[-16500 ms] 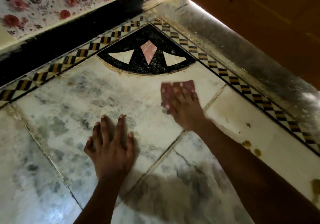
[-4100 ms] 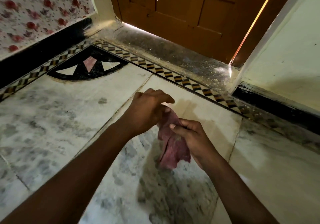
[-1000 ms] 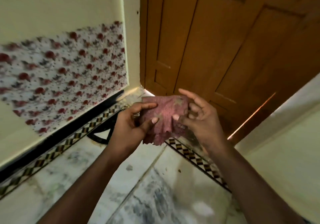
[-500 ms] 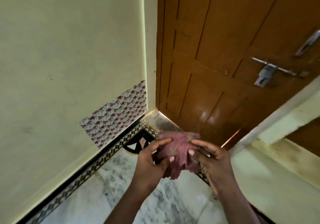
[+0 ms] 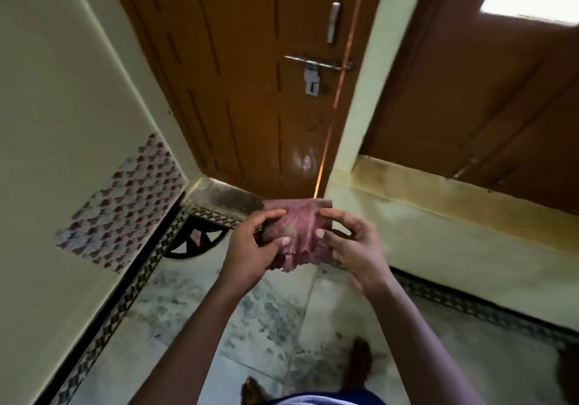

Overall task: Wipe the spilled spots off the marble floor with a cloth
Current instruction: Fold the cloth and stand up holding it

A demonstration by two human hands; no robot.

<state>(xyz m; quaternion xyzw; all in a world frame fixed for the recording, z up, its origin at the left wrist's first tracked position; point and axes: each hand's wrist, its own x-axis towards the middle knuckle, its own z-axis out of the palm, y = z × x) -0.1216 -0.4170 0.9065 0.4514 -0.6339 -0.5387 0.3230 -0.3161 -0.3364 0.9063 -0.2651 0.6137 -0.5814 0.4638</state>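
Observation:
A small pink cloth (image 5: 297, 232) is held up in the air in front of me, well above the marble floor (image 5: 194, 304). My left hand (image 5: 250, 248) pinches its left side between thumb and fingers. My right hand (image 5: 354, 248) pinches its right side the same way. The cloth hangs folded between both hands, its ragged lower edge free. The floor below is grey-veined white marble. No spots are plain on it from this height.
A brown wooden door (image 5: 250, 75) with a metal latch (image 5: 313, 72) stands ahead. A cream wall (image 5: 62, 91) with a floral patch (image 5: 125, 204) is at the left. A low ledge (image 5: 454, 216) runs at the right. My bare feet (image 5: 360, 360) stand on the floor below.
The view has risen further from the floor and turned right, showing my feet. Both hands still hold the cloth between them, in much the same grip.

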